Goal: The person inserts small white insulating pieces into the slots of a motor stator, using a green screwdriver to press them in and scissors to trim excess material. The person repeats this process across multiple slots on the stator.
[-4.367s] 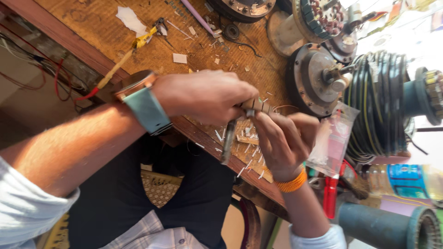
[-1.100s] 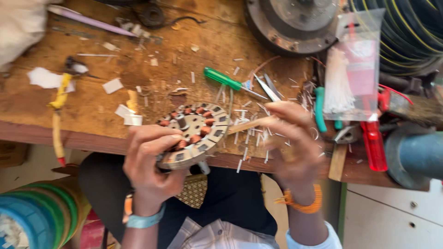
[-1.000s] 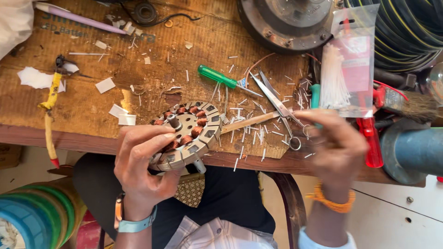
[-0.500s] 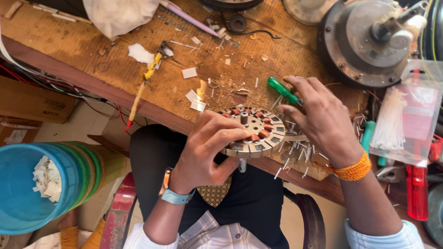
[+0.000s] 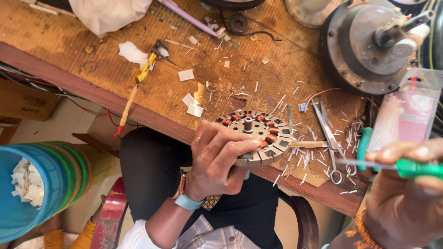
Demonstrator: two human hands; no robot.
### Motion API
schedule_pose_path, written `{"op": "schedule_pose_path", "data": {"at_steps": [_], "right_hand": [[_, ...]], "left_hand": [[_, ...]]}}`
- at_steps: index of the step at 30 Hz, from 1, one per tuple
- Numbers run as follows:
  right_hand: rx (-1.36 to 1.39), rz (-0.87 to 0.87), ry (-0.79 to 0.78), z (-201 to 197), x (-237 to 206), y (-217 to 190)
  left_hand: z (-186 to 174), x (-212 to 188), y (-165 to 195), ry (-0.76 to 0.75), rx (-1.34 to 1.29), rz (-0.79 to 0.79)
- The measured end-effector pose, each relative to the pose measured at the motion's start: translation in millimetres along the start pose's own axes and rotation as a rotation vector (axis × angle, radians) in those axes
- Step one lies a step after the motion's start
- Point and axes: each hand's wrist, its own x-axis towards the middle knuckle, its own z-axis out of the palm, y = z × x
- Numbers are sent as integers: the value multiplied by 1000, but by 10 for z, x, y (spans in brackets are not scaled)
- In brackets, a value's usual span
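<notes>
Left hand (image 5: 217, 161) wrapped tight round the round motor part (image 5: 256, 138) at the table (image 5: 92, 74) edge; right hand (image 5: 406, 198) closed on a green screwdriver (image 5: 406, 168). Could slip and scratch the copper coils, or drop off the edge.

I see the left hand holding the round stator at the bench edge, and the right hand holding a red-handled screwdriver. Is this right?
Not quite. The head view shows the screwdriver in the right hand has a green handle, not a red one. The rest stands: the left hand holds the round stator at the bench edge.
</notes>
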Motion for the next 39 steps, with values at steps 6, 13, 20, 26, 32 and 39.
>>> {"op": "schedule_pose_path", "data": {"at_steps": [6,13,20,26,32,39], "right_hand": [[92,-135,42,-24,-238,142],[58,-132,61,102,-466,174],[52,-143,50,342,-835,287],[-81,-158,88,446,-779,323],[10,-192,147,462,-539,206],[45,-189,221,454,-420,148]], "left_hand": [[-12,43,-20,-60,-41,-34],[-107,40,-7,-96,-124,-42],[-66,32,2,-119,-10,-28],[52,75,114,-41,0,-50],[105,370,63,-55,28,86],[296,535,30,-130,68,133]]}}
